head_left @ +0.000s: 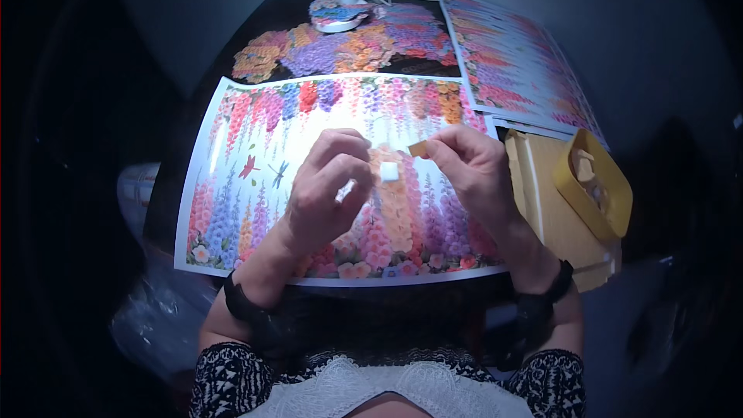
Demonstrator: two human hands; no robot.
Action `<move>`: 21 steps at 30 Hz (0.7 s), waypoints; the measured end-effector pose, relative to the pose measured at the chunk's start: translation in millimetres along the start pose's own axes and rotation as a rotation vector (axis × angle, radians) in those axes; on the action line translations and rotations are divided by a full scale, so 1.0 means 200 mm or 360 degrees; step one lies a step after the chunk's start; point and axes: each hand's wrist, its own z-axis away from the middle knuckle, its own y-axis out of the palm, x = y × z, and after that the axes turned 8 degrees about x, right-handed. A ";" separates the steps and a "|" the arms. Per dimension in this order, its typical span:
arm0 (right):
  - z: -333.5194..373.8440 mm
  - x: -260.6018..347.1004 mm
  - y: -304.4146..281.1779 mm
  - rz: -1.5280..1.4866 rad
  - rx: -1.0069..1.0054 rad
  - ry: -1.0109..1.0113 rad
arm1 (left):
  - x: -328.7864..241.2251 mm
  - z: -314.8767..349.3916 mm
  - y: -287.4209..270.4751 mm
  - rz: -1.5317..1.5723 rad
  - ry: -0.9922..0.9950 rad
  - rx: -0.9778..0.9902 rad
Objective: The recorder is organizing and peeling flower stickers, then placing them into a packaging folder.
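Sheet (267, 128) on table (251, 27), cut-outs (313, 54) behind, container (617, 205) on cardboard (551, 224) right.

We can read no words, numbers or signs near the right hand (472, 159) or anywhere beyond its grip.

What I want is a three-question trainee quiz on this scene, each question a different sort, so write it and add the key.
1. Fill the gap: the small square block between the left hand and the right hand is ____ in colour.

2. Which hand pinches the small tan piece?

3. True or false: the yellow open-topped tray sits to the left of the flower-printed sheet.

Key
1. White.
2. The right hand.
3. False; it sits to the right.
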 end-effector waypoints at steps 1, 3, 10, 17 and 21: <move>0.00 0.02 -0.01 0.0056 -0.0019 0.0050 | 0.00 0.00 0.02 -0.0019 -0.0043 -0.0043; -0.07 0.04 0.03 0.0168 -0.0114 0.0005 | 0.05 -0.02 -0.04 -0.0067 -0.0032 -0.0090; -0.01 0.27 -0.09 0.0448 -0.0063 0.0127 | 0.05 0.03 0.00 -0.0112 -0.0229 -0.0093; 0.21 0.27 -0.43 0.0833 -0.0553 0.0076 | 0.12 0.08 0.02 -0.0154 -0.0417 -0.0082; 0.43 0.24 -0.77 0.1385 -0.0966 0.0339 | 0.10 0.06 0.01 0.0107 -0.0676 -0.0099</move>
